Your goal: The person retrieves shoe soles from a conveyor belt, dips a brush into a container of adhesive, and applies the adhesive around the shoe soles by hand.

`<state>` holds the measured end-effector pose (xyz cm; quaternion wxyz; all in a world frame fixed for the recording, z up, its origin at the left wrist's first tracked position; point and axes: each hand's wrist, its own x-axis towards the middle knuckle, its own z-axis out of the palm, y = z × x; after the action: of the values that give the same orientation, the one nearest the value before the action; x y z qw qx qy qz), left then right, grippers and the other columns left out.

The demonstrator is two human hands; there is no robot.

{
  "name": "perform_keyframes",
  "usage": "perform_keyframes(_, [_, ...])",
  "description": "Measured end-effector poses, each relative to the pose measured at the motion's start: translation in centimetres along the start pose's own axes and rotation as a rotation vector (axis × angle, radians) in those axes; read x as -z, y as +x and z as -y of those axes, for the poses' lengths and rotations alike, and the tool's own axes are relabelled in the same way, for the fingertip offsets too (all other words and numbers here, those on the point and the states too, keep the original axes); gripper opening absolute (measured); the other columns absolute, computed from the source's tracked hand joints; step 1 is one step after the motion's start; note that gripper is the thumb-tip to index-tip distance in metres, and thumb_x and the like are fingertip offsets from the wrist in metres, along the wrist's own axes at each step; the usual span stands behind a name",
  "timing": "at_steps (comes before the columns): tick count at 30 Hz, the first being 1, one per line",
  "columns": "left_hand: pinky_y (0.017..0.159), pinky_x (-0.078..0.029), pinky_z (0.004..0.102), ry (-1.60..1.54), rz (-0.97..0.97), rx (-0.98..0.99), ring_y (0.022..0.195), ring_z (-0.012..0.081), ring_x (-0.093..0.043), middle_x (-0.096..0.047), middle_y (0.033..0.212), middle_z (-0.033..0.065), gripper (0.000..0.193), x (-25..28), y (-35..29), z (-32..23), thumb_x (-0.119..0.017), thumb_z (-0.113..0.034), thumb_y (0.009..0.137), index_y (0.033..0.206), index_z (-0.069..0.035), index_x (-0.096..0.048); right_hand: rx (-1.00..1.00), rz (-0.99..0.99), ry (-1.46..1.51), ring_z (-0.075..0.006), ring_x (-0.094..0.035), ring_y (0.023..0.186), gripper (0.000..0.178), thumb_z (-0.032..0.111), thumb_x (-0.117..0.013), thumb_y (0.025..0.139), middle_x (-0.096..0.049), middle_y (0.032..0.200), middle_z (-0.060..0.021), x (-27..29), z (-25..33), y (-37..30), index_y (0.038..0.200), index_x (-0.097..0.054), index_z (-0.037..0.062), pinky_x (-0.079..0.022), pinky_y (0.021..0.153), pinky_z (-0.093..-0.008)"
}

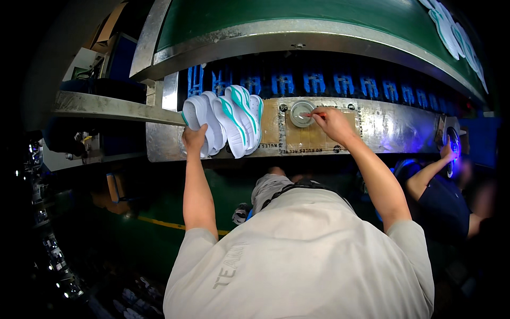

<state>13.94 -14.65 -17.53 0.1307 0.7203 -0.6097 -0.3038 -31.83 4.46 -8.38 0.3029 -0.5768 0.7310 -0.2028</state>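
My left hand (195, 139) is closed on the edge of the leftmost white shoe sole (197, 112), thumb on the near side; its other fingers are partly hidden. Right beside it stand several more white soles with teal stripes (234, 125), leaning together in a row on the metal bench. My right hand (336, 126) pinches a thin brush-like tool with a red handle (317, 114). The tool's tip reaches into a round, pale bowl (301, 120), which seems to hold a whitish or clear liquid. Glare and size hide the tip's exact shape.
Under the bowl the metal bench (390, 130) is covered with brown card and printed tape. Behind it runs a row of blue holders (313, 82), below a green conveyor (265, 13) carrying more soles (451, 37). At right a co-worker's hand (448, 151) holds a shoe part. A metal bar (117, 109) juts in from the left.
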Motion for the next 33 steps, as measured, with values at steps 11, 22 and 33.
perform_keyframes(11, [0.092, -0.056, 0.0412, -0.578, -0.006, -0.039, 0.109, 0.0296, -0.071, -0.069, 0.123, 0.0212, 0.069, 5.5, -10.4, -5.3, -0.082, -0.025, 0.087, 0.139, 0.011, -0.055, 0.092, -0.215, 0.157, -0.0324, -0.071, 0.093, 0.020, 0.015, -0.066, 0.100, -0.075, 0.103, -0.0161, 2.5, 1.6, -2.5, 0.113, -0.075, 0.0024, -0.056, 0.081, -0.0395])
perform_keyframes(22, [0.120, -0.035, 0.0630, -1.766, 0.919, -0.045, 0.145, 0.0594, -0.037, -0.035, 0.158, 0.0407, 0.101, 1.4, -17.6, -11.7, -0.065, -0.042, 0.089, 0.165, 0.001, -0.015, 0.062, -0.245, 0.230, -0.0246, -0.074, 0.091, 0.021, 0.014, -0.063, 0.103, -0.076, 0.109, -0.0135, 1.8, 0.4, -4.0, 0.116, -0.075, 0.0032, -0.056, 0.080, -0.0341])
perform_keyframes(33, [0.070, -0.067, 0.0463, -1.568, 1.401, 0.327, 0.098, 0.0474, -0.073, -0.060, 0.120, 0.0366, 0.080, 2.7, -20.2, -14.6, -0.050, -0.055, 0.102, 0.150, 0.008, -0.042, 0.686, 0.244, 0.324, -0.0261, -0.067, 0.092, 0.020, 0.014, -0.066, 0.100, -0.076, 0.099, -0.0100, 12.7, 9.6, -3.2, 0.112, -0.076, 0.0026, -0.053, 0.085, -0.0383])
